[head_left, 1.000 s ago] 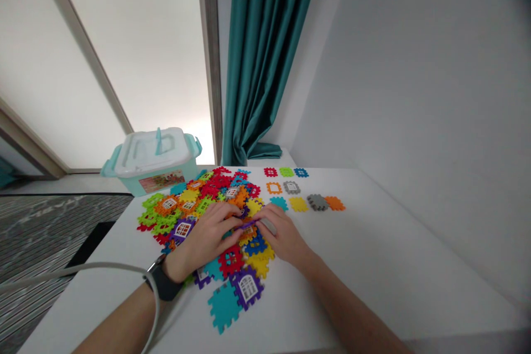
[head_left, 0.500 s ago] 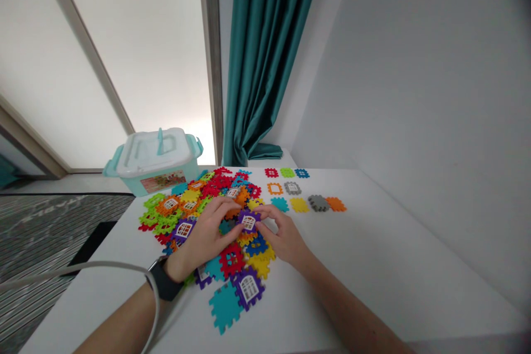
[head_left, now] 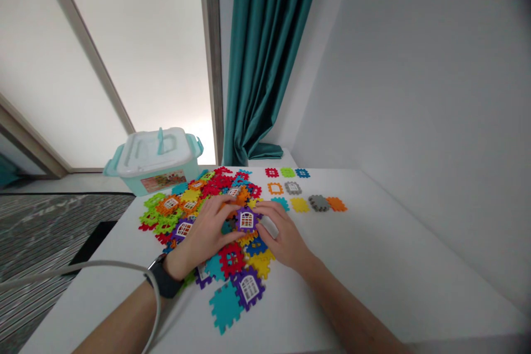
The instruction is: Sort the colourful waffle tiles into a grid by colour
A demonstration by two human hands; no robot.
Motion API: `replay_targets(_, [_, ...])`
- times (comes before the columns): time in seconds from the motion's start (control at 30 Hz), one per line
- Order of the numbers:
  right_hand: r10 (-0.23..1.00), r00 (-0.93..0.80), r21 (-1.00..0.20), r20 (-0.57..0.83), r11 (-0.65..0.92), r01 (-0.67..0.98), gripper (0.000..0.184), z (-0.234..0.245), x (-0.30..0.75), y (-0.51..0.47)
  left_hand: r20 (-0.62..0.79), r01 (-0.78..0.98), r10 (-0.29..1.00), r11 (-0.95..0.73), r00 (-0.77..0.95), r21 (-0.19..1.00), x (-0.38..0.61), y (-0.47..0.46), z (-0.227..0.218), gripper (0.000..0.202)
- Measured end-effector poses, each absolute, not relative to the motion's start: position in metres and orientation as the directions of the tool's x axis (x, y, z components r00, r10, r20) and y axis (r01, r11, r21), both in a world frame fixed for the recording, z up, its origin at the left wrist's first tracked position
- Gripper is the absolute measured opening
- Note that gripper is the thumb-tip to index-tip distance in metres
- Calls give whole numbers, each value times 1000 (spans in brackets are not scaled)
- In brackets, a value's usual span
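two hands on a purple window tile above the pile

the left hand [head_left: 206, 230] and the right hand [head_left: 284, 239] meet over a heap of coloured tiles [head_left: 188, 206] on the white surface [head_left: 373, 265]. between their fingertips they pinch a purple window tile [head_left: 246, 219], the left hand on its left edge and the right hand on its right edge. the tile is tipped up with its white window facing the camera, just above the middle of the heap. a grey piece [head_left: 269, 226] shows under the right hand's fingers; what it is i cannot tell.

the left wrist wears a dark watch [head_left: 164, 282], and a pale cable [head_left: 83, 268] curves across the forearm. nearer the camera, at the heap's edge, lie a large teal tile [head_left: 224, 306] and a second purple tile with a window [head_left: 249, 287], touching each other.

to the right of the heap, single tiles lie apart in rows: a red tile [head_left: 271, 172], a green tile [head_left: 287, 172], a blue tile [head_left: 302, 173], then an orange frame [head_left: 274, 188], a yellow tile [head_left: 299, 204] and a grey tile [head_left: 318, 202]. behind the heap on the left stands a mint storage box [head_left: 155, 159] with its lid on. a teal curtain [head_left: 265, 55] hangs beyond.
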State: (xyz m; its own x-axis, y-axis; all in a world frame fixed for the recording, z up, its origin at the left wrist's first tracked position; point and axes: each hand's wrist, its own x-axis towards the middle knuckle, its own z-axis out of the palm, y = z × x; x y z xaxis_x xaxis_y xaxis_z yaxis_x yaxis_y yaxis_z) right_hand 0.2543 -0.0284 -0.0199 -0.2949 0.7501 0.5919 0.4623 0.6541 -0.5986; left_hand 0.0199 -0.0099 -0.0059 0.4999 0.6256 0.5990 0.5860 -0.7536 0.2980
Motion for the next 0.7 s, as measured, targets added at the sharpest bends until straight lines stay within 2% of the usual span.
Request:
replay_targets(0.13, [686,-399,-482,609,719,500,35,-19,257,-31,602,576,663,-727,445,374,20,-8,-8,42])
replay_targets(0.23, [670,-433,-437,603,732,524,36,-19,257,-31,595,573,670,-723,445,385,20,-8,-8,41])
replay_targets(0.7, [668,-466,-399,580,732,553,26,-19,258,-30,597,594,653,-731,467,335,20,-11,-9,43])
